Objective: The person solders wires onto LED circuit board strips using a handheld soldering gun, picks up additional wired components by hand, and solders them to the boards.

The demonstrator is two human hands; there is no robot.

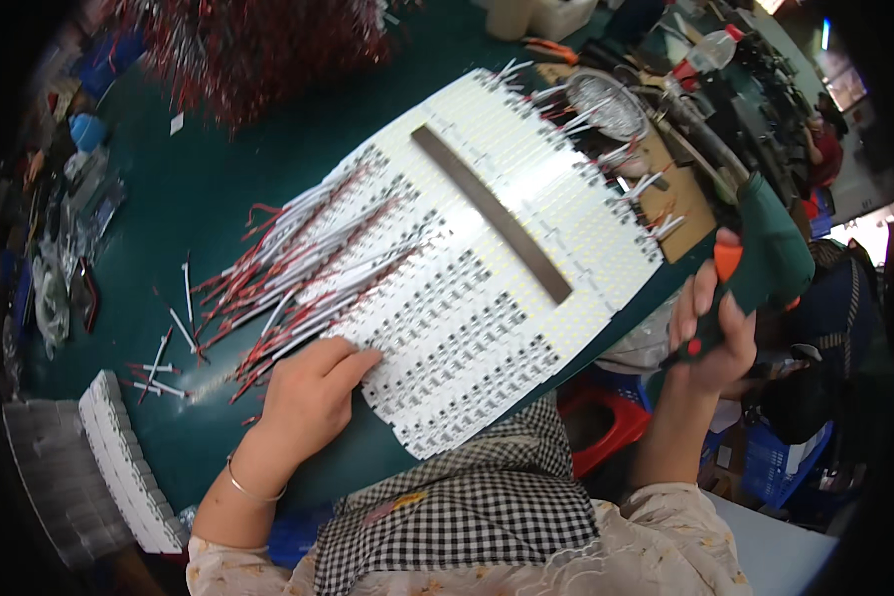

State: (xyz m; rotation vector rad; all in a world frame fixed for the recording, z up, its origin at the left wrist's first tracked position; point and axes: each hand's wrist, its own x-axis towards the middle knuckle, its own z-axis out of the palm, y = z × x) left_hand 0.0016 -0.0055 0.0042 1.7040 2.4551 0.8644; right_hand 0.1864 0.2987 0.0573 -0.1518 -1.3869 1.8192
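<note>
A white LED circuit-board panel, marked off into many narrow strips, lies slanted on the green table. A brown bar rests across it. Red and white wires fan out over its left part. My left hand is at the panel's near-left edge, beside the lowest wires, thumb and forefinger pressed together; what they pinch is hidden. Off the panel's right side, my right hand grips a dark green pistol-shaped tool with an orange trigger, raised in the air. Its exact kind is unclear.
Loose wire pieces lie left of the panel, near stacked white strips. A large red and silver wire bundle sits at the back. Pliers, a foil-like round dish and a bottle crowd the far right.
</note>
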